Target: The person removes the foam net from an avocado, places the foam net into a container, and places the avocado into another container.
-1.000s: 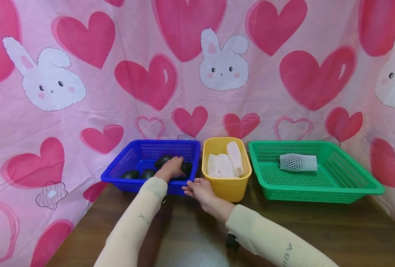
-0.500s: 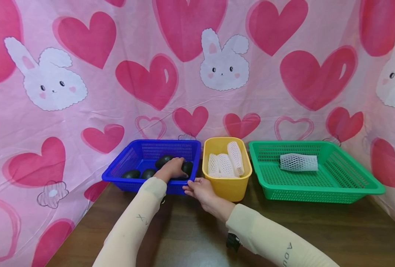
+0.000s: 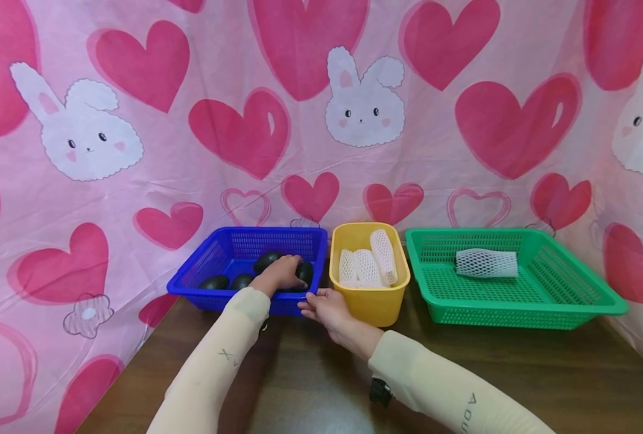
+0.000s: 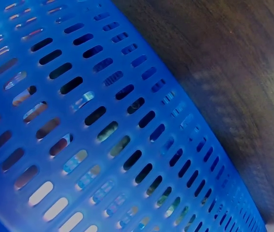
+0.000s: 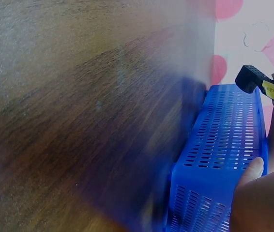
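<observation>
In the head view, several dark avocados lie in the blue basket [image 3: 213,248] on the left. My left hand [image 3: 283,272] reaches down over its near rim and curls its fingers round an avocado [image 3: 304,273] at the right end. The palm hides part of that fruit. At the near right corner, my right hand [image 3: 329,310] grips the basket, its thumb against the outer wall in the right wrist view. The slotted basket wall [image 4: 83,113] fills much of the left wrist view, which hides the left fingers.
Beside the blue basket stands a yellow bin [image 3: 374,307] with several white foam net sleeves [image 3: 366,268]. Farther right is a green basket [image 3: 517,310] holding one white foam net sleeve [image 3: 486,263]. All stand on a wooden table [image 3: 310,380] before a pink printed cloth [image 3: 430,163].
Both hands keep nearly the same places, the left at the avocado and the right at the basket corner. The left forearm shifts very slightly.
</observation>
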Demonstrator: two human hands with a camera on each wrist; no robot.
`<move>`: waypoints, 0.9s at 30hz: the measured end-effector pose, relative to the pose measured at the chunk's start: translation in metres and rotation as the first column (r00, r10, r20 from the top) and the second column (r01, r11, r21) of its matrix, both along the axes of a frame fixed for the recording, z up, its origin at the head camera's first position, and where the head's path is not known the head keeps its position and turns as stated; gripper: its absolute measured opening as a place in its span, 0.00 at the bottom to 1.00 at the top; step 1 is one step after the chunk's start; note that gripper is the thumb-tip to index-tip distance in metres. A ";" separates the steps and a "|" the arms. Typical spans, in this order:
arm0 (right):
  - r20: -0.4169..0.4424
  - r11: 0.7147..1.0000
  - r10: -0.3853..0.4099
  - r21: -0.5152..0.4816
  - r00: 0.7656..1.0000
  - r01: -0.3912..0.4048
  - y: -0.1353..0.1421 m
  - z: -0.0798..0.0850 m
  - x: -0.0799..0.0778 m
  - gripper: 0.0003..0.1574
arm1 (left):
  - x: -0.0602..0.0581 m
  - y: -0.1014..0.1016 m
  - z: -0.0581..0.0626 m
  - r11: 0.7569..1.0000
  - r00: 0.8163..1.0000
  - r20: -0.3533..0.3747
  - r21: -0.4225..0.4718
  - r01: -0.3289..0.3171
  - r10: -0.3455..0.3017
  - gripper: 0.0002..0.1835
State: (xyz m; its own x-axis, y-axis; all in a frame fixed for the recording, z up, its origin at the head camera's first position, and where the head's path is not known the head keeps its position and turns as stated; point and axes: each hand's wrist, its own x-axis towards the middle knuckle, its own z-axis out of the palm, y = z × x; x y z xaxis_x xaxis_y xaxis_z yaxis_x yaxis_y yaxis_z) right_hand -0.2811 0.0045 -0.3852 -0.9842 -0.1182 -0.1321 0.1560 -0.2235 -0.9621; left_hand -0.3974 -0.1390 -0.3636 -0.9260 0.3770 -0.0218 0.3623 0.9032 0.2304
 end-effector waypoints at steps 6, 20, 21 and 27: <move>-0.005 1.000 0.027 0.012 1.000 -0.027 0.003 0.005 0.005 0.16 | 0.004 -0.002 0.007 0.999 0.999 -0.030 0.030 0.025 -0.024 0.36; -0.020 0.987 0.125 0.103 0.992 -0.122 0.026 0.012 0.020 0.17 | 0.013 -0.006 0.026 0.992 0.995 -0.082 0.110 0.067 -0.058 0.36; -0.020 0.985 0.135 0.115 0.991 -0.132 0.027 0.014 0.022 0.17 | 0.014 -0.007 0.027 0.990 0.994 -0.092 0.117 0.077 -0.066 0.36; -0.089 0.972 0.190 0.159 0.978 -0.174 0.039 0.023 0.034 0.15 | 0.023 -0.008 0.039 0.979 0.986 -0.132 0.162 0.120 -0.099 0.35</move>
